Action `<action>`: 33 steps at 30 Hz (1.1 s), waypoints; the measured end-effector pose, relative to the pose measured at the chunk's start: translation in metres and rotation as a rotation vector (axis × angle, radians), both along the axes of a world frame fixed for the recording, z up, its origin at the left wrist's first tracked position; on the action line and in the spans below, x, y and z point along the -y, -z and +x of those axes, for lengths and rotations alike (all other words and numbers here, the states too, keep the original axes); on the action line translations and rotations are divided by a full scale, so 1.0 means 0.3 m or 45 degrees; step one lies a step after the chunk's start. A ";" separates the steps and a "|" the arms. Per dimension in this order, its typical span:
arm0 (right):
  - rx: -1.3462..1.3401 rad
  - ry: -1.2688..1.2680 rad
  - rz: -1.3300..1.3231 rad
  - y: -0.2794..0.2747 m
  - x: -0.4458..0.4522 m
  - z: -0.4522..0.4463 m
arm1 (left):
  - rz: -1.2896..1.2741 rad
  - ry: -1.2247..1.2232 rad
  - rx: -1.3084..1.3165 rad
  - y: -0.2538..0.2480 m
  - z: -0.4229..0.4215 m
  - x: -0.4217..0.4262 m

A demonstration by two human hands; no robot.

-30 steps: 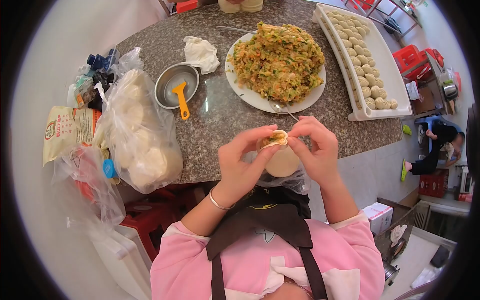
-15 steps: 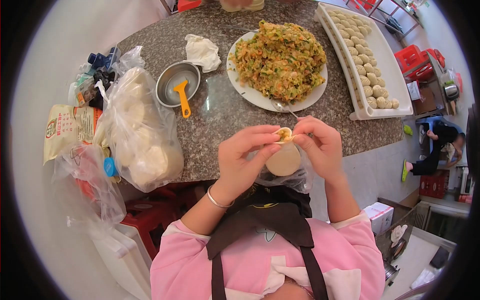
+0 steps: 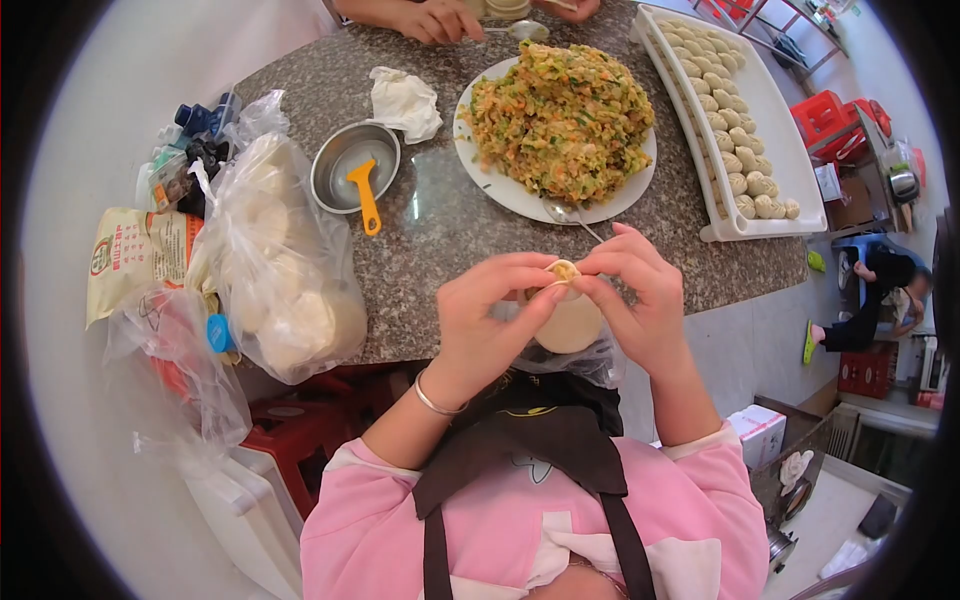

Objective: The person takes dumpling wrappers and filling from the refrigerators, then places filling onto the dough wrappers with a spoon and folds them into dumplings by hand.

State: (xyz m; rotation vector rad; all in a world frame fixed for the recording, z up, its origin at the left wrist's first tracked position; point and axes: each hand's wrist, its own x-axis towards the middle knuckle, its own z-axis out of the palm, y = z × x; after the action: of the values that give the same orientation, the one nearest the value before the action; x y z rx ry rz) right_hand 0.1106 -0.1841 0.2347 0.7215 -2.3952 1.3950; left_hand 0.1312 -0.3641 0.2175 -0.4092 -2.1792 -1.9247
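now, both hands work over the near edge of the speckled desk (image 3: 415,265), with the small filled wrapper (image 3: 563,273) between them; the left hand (image 3: 488,303) has a narrow grip, thumb and fingers cupping the wrapper's side; the right hand (image 3: 632,297) pinches its rim with thumb and fingertips, and filling shows through the open top; just below lies a pale round dough stack (image 3: 569,328), partly hidden by the hands; beyond them stands a white plate (image 3: 472,175) heaped with chopped filling (image 3: 560,125), a spoon (image 3: 588,224) leaning over its near rim; to the right, a white tray (image 3: 780,140) carries rows of pleated buns (image 3: 737,160); across the desk, a co-worker's hand (image 3: 440,20) touches the handle of another spoon (image 3: 528,31).
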 end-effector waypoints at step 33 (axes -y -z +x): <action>0.092 0.007 -0.302 0.036 0.014 -0.005 | -0.338 -0.007 -0.472 -0.005 -0.039 0.018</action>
State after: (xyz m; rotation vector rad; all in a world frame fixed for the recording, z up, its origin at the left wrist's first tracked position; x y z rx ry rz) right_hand 0.1091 -0.1882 0.2238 0.6113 -2.2288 1.6923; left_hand 0.1197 -0.3696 0.2189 -0.7368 -2.1762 -1.4175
